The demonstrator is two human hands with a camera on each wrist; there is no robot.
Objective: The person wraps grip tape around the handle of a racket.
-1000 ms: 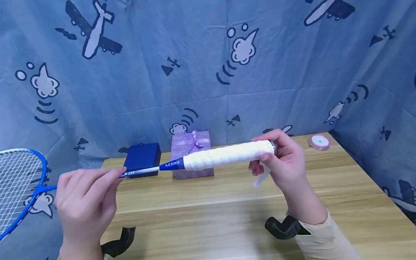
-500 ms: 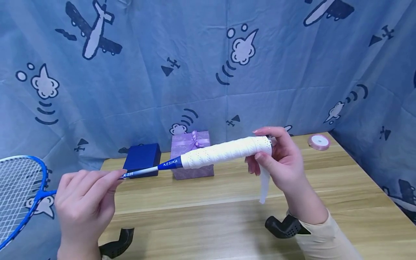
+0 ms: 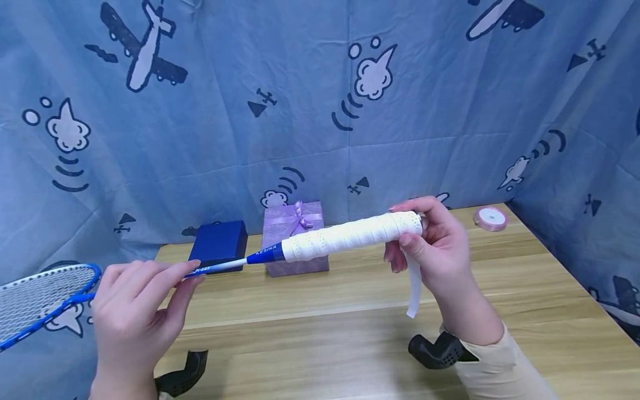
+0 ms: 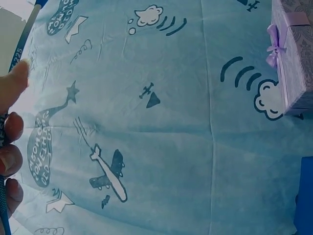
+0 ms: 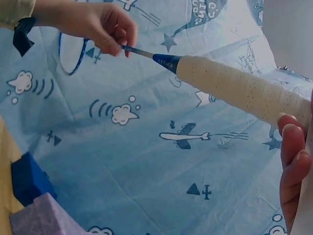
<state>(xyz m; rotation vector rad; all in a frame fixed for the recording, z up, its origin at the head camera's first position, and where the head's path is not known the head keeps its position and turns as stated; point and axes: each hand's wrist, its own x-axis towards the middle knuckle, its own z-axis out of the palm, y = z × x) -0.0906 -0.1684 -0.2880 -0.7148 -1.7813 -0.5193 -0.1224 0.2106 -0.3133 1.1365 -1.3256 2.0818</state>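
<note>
A blue and white badminton racket (image 3: 265, 254) is held across the view above the table, its strung head at the far left. My left hand (image 3: 140, 316) pinches the thin shaft between thumb and fingers. White perforated grip tape (image 3: 350, 234) wraps the handle in overlapping turns. At the butt end, my right hand (image 3: 440, 250) grips the wrapped handle between thumb and fingers. From under the right thumb a loose tape tail (image 3: 414, 289) hangs down. The right wrist view shows the wrapped handle (image 5: 234, 85) and the right fingers (image 5: 291, 152) at its end.
Behind the racket on the wooden table (image 3: 310, 344) stand a dark blue box (image 3: 218, 240) and a purple gift box (image 3: 295, 269) with a ribbon bow. A pink ribbon spool (image 3: 490, 218) lies at the back right. A blue patterned curtain (image 3: 300, 111) hangs behind.
The racket has turned about its long axis, so its head now looks narrower and the shaft lettering has rolled. The loose tape tail hangs longer than a second ago. Both hands keep their hold.
</note>
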